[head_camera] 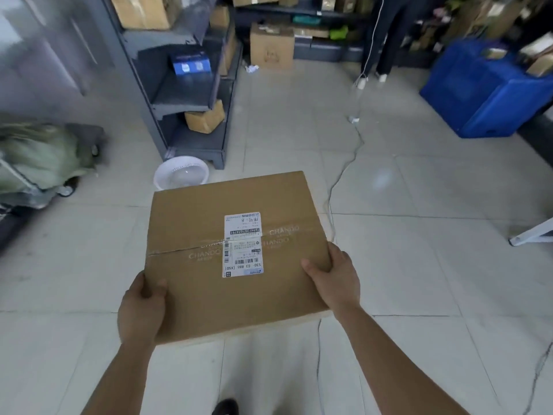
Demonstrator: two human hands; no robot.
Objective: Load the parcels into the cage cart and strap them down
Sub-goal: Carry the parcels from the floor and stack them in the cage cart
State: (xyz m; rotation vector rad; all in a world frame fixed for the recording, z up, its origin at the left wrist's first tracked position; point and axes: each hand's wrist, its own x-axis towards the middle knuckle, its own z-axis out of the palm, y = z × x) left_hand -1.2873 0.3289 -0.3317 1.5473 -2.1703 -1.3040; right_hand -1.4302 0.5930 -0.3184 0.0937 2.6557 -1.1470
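Parcel (236, 256) mid-carry, my left hand (142, 307) and right hand (335, 277) gripping its side edges. Next, probably: load into wheeled cart (36, 190) at left.

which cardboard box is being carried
The large flat box with the white label, gripped by the left hand and right hand; the others sit on shelves or the floor.

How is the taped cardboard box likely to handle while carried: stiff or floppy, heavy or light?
The cardboard box probably stays stiff: its top lies flat, seam taped shut. Likely fairly light, since the left hand and right hand grip only its near corners. Wide and flat, it may tilt.
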